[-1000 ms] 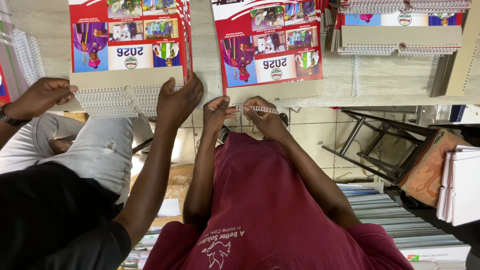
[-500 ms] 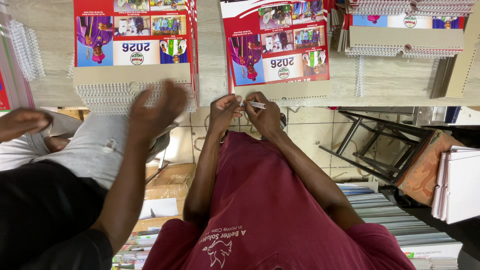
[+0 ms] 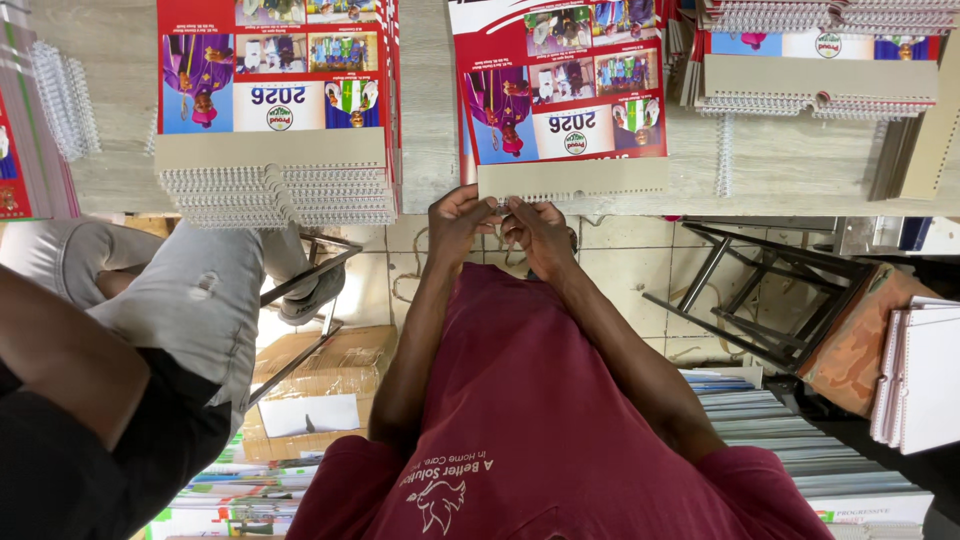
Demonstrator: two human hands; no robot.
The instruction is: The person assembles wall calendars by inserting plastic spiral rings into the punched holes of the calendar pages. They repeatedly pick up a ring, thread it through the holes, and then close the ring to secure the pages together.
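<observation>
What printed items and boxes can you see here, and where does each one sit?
Calendar: table middle, red, photo panels, both hands at its edge.
Calendar stack: table left, red-blue covers, white wire binding.
Bound stack: table right, grey card backs.
Cardboard box: floor, brown, white label.

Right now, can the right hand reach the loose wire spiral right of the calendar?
Probably yes: the right hand rests at the calendar edge; only bare table lies between it and the wire spiral.

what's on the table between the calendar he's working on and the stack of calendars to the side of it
In the head view, only bare pale wood tabletop lies between the calendar at the hands and the calendar stack; nothing rests in that strip.
</observation>
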